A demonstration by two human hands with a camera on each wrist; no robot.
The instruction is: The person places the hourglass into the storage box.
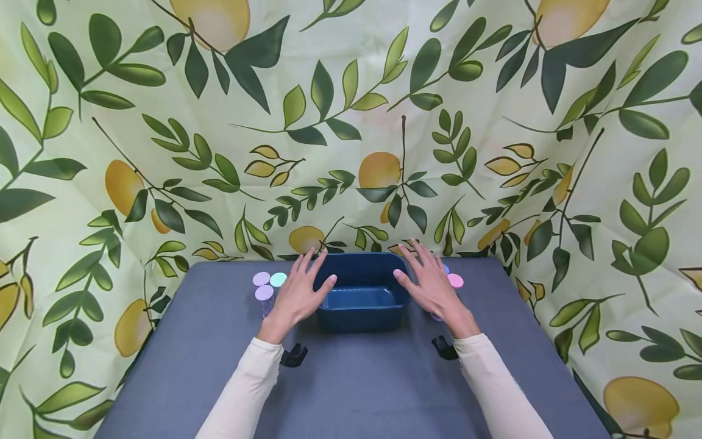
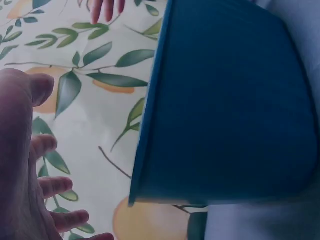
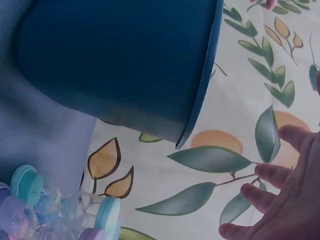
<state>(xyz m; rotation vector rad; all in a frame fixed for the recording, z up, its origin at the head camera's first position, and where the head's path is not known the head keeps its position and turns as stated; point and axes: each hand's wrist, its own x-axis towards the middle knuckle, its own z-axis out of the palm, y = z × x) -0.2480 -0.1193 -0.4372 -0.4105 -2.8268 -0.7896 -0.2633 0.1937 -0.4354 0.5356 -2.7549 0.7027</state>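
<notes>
Two hands flank the deep blue rectangular plastic tub right now, fingers spread and relaxed, nothing grasped. The left hand hovers by the tub's left wall, thumb close to the rim; the right hand mirrors it on the other side. From the head view I can't quite tell whether either thumb touches the rim. The tub sits between the palms on the grey-blue cloth-covered table, looking empty, its walls smooth and matte with rounded corners. Just outside the left hand stand small clear bottles with pastel round caps; more pastel-capped bottles peek from behind the right hand. By my reading this is the approach stage: a grip would call for closing both hands inward onto the walls evenly.
</notes>
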